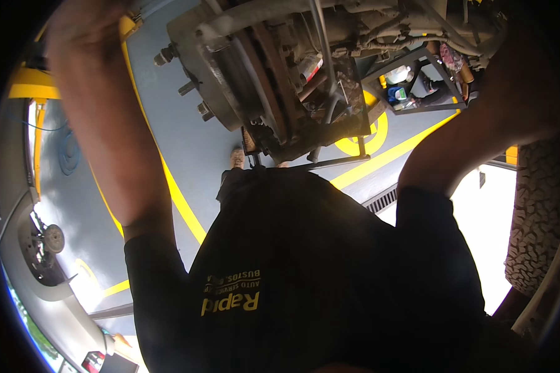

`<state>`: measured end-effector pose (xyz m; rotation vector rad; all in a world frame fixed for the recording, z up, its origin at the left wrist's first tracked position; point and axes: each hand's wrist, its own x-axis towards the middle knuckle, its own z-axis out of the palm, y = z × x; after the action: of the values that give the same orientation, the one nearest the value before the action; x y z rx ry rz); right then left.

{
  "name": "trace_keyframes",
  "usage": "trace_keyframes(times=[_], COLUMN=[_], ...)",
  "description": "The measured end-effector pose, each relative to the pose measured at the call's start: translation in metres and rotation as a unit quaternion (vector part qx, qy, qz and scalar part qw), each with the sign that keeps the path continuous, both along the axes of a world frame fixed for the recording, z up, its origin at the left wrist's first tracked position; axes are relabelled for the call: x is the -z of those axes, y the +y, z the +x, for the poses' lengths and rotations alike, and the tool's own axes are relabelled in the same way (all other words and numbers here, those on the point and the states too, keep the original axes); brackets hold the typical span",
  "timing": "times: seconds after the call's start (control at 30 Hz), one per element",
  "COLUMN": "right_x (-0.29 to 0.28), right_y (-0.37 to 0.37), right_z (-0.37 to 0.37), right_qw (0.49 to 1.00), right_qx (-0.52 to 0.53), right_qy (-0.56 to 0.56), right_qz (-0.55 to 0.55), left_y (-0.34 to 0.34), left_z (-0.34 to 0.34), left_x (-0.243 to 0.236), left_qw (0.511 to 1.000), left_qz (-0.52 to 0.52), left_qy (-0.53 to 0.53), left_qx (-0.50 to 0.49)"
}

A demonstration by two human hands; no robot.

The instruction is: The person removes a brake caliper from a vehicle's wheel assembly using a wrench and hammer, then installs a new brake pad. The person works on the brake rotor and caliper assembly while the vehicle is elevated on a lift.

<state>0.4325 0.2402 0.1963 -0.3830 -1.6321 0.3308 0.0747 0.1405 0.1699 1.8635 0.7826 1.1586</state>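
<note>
My left arm reaches up the left side, and part of my left hand (88, 17) shows at the upper edge, with its fingers cut off. On the right my right forearm (479, 118) rises into the dark rim, so the right hand is out of sight. Between the arms, at the top, hangs a bare wheel hub (199, 68) with several studs. Behind its face is a rusty brake disc (264, 81). Dirty axle and suspension parts (379, 31) run off to the right. What either hand touches cannot be seen.
Beyond the axle stands a dark-framed cart (407, 109) with bottles. A treaded tyre (535, 217) is at the right. Another vehicle (62, 304) with an exposed hub stands at the left. A blue hose (70, 152) lies on the grey floor (186, 168) with yellow lines.
</note>
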Motion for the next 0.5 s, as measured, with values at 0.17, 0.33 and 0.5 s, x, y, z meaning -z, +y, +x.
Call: trace_keyframes(times=[0.17, 0.33, 0.5], right_x=[0.07, 0.063, 0.079], right_y=[-0.042, -0.04, -0.05], right_z=[0.022, 0.022, 0.019], right_qw=[0.998, 0.994, 0.987], right_qx=[0.033, 0.047, 0.047], right_qy=[-0.024, -0.079, -0.129], right_qz=[-0.047, -0.06, -0.078], left_y=[-0.012, 0.003, -0.022], left_z=[-0.039, -0.045, -0.036], left_x=[0.036, 0.096, 0.08], left_qw=[0.966, 0.91, 0.849], left_qz=[0.022, 0.029, 0.07], left_qy=[0.11, 0.22, 0.312], left_qx=[-0.234, -0.35, -0.421])
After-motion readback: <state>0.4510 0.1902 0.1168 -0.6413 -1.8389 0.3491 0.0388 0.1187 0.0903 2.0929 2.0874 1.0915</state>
